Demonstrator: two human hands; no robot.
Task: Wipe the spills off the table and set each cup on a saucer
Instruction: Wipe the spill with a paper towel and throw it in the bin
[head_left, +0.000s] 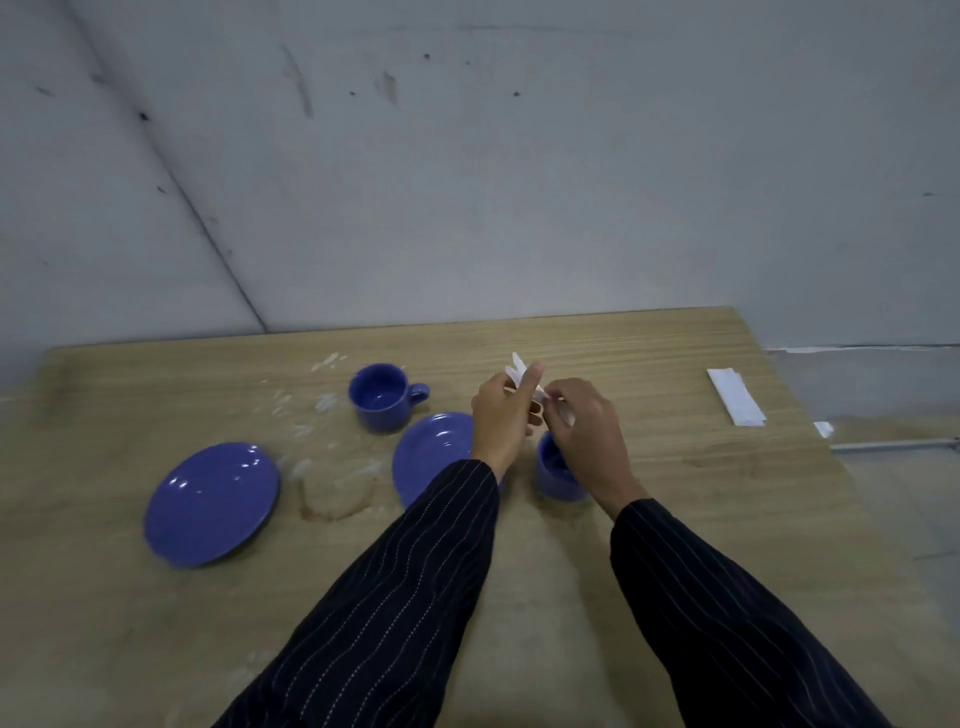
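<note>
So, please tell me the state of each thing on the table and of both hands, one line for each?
Far cup: upright, on bare table, not on a saucer.
Near cup: upright, on table, partly hidden by the right hand.
Left saucer: empty.
Middle saucer: empty, partly under the left sleeve.
Brown spill: not wiped.
White tissue: pinched between both hands.
Left hand: holding tissue.
Right hand: holding tissue.
Tissue packet: lying flat.

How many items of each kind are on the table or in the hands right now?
Blue cups: 2
Blue saucers: 2
White paper packet on the table: 1
White tissue held between both hands: 1
Total: 6
</note>
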